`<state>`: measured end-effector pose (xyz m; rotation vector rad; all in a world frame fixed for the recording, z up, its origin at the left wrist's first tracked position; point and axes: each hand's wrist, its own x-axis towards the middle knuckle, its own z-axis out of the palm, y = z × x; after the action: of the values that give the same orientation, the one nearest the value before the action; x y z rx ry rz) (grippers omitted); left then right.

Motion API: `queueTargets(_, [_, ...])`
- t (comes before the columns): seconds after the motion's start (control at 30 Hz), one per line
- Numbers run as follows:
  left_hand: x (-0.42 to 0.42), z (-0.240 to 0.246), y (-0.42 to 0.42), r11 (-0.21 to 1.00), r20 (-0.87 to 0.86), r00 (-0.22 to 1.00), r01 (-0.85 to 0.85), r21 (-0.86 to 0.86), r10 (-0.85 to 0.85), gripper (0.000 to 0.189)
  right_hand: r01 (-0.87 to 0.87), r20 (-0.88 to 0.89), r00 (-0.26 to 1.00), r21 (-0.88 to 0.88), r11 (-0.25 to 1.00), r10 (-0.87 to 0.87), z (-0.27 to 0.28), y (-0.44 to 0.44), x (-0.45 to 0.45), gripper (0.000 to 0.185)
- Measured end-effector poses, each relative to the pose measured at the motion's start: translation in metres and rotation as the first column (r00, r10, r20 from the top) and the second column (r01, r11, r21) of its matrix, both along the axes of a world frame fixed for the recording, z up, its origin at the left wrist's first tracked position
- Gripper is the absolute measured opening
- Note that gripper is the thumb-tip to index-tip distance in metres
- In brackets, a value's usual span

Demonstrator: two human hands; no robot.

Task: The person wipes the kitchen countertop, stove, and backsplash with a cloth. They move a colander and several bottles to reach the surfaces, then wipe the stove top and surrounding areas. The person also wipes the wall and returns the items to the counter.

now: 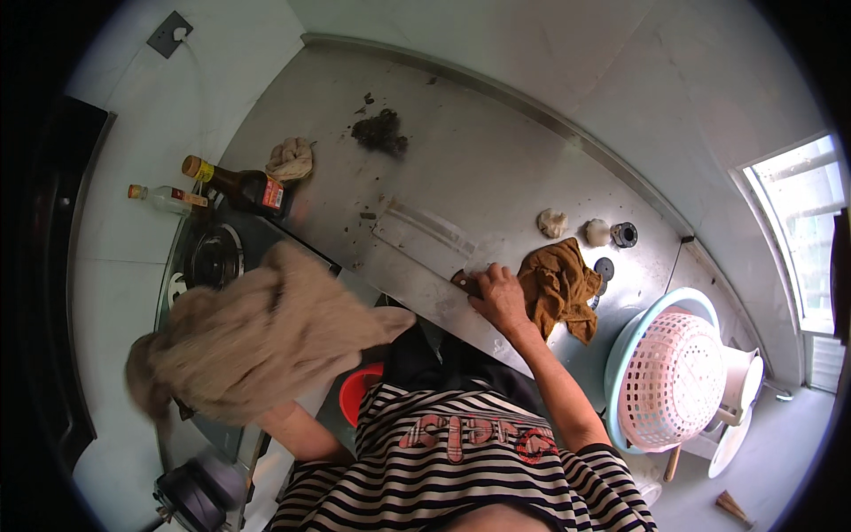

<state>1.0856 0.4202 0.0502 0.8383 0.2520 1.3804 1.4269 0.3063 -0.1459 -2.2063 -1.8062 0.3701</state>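
Observation:
A large beige cloth (266, 332), blurred by motion, is spread over the stove side at my left. My left hand (278, 415) is beneath it and holds it; only the wrist shows, the fingers are hidden. My right hand (503, 296) is closed around the dark wooden handle of a cleaver (425, 243), whose broad blade lies flat on the steel counter (465, 146) and points left. A crumpled brown cloth (562, 282) lies just right of that hand. A clear, shiny patch, perhaps plastic film or water, shows beside the handle.
A dark sauce bottle (249, 189), a clear bottle (163, 197) and a bunched pale cloth (290, 159) stand at left. Dark crumbly scraps (380, 132) lie farther back. Two pale bulbs (552, 223) and a pink colander (671, 379) in a blue basin (617, 372) are at right.

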Motion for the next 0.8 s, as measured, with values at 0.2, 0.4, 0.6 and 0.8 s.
queueTargets(0.2, [-0.019, -0.001, 0.002, 0.98, -0.238, 0.951, -0.189, 0.064, 0.199, 0.047, -0.076, -0.36, 0.933, -0.18, 0.981, 0.006, 0.022, 0.008, -0.001, 0.04])
queueTargets(0.4, [0.022, -0.045, 0.013, 0.964, -0.701, 0.662, -0.211, 0.164, 0.264, 0.049, -0.089, -0.345, 0.939, -0.214, 0.973, 0.01, 0.065, -0.02, -0.004, 0.039])
queueTargets(0.6, [0.145, -0.086, -0.023, 0.782, -0.21, 0.941, 0.082, -0.618, -0.264, 0.051, 0.019, -0.486, 0.873, -0.06, 0.998, -0.046, 0.095, -0.045, -0.008, 0.034])
queueTargets(0.8, [0.243, -0.124, -0.009, 0.972, -0.813, 0.581, 0.205, 0.115, -0.027, 0.04, 0.047, -0.501, 0.857, -0.163, 0.986, -0.123, 0.117, -0.059, -0.015, 0.038])
